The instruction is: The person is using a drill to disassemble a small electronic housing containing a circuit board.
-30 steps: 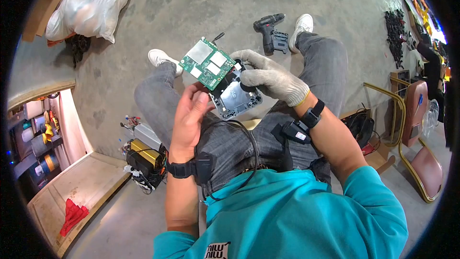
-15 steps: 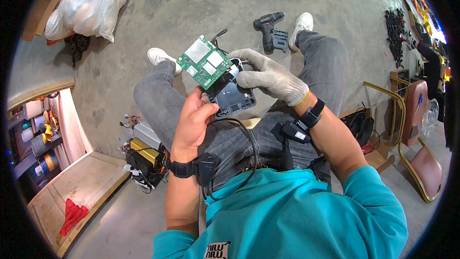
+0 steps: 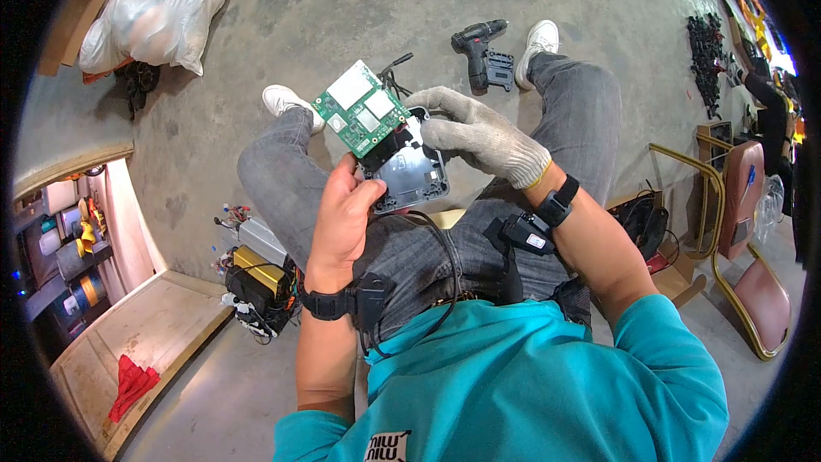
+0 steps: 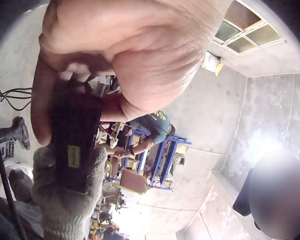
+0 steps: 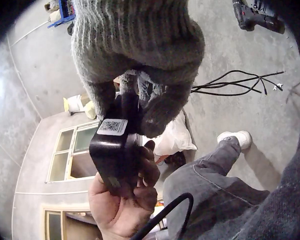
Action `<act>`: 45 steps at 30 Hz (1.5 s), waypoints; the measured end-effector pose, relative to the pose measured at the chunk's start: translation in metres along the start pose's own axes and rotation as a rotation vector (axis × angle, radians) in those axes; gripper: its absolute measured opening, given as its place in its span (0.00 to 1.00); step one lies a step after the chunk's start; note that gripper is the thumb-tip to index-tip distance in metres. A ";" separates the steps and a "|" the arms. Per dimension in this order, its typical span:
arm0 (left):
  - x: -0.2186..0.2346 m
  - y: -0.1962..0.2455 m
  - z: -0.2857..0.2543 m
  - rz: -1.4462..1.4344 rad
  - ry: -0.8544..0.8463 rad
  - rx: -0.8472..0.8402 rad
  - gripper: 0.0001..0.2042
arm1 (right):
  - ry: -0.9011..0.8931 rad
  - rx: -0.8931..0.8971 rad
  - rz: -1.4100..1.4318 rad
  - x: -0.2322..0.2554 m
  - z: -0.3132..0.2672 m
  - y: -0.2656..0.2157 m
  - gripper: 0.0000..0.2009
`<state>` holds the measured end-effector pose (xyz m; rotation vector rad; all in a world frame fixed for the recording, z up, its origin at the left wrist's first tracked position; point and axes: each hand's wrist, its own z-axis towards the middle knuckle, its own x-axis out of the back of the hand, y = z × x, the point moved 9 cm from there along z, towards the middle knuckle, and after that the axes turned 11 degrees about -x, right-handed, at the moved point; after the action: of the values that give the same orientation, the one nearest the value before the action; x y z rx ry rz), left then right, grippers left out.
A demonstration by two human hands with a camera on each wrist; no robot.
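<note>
A green circuit board (image 3: 352, 120) with pale square pads lies tilted over the upper left of an open black plastic housing (image 3: 409, 181), above the person's lap. My bare left hand (image 3: 342, 218) holds the housing's lower left, its thumb over the rim. My gloved right hand (image 3: 487, 141) grips the upper right side, thumb inside by the board's edge. Black cables (image 3: 395, 62) stick out behind the board. In the right wrist view the dark outer shell (image 5: 110, 155) carries a white code label (image 5: 112, 126); the board is hidden there.
A cordless drill (image 3: 479, 53) lies on the concrete floor beyond the hands, next to a dark tray-like piece (image 3: 500, 71). Stacked electronic gear (image 3: 256, 269) stands at the left, a toppled chair (image 3: 742, 205) at the right. A stuffed white bag (image 3: 162, 17) sits at the back left.
The housing and board have shifted slightly left. My left thumb has come down onto the housing's rim, and more cable shows behind the board. The right hand keeps its grip.
</note>
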<state>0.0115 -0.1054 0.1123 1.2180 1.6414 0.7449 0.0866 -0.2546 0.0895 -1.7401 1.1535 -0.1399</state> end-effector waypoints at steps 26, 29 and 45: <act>0.002 0.007 0.006 0.110 0.058 -0.222 0.22 | 0.044 -0.134 0.077 0.010 0.011 0.024 0.24; 0.003 0.006 0.007 0.113 0.055 -0.216 0.22 | 0.047 -0.131 0.092 0.009 0.008 0.018 0.24; 0.005 0.002 0.008 0.112 0.067 -0.162 0.23 | 0.014 -0.092 0.006 0.008 0.008 0.013 0.25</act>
<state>0.0190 -0.1006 0.1098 1.1867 1.5435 0.9782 0.0874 -0.2554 0.0724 -1.8192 1.1915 -0.0969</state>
